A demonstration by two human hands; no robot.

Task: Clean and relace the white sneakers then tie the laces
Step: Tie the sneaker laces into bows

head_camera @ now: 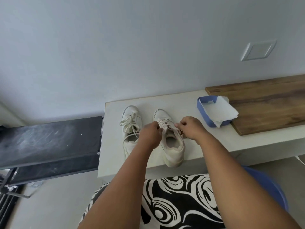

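Two white sneakers stand side by side on a white ledge (214, 142), toes pointing to the wall. The left sneaker (131, 128) has its lace threaded and tied in a loose bow. The right sneaker (171, 146) is laced over the tongue. My left hand (151, 132) pinches the lace end at that shoe's left side. My right hand (189, 128) pinches the other lace end at its right side. Both hands sit just above the shoe's opening, fingers closed on the lace.
A blue tray (203, 114) lined with white paper rests at the right, partly on a wooden board (267, 104). A dark surface (49, 141) lies left of the ledge. My patterned black-and-white lap (178, 204) is below, with a blue stool edge (270, 185) at right.
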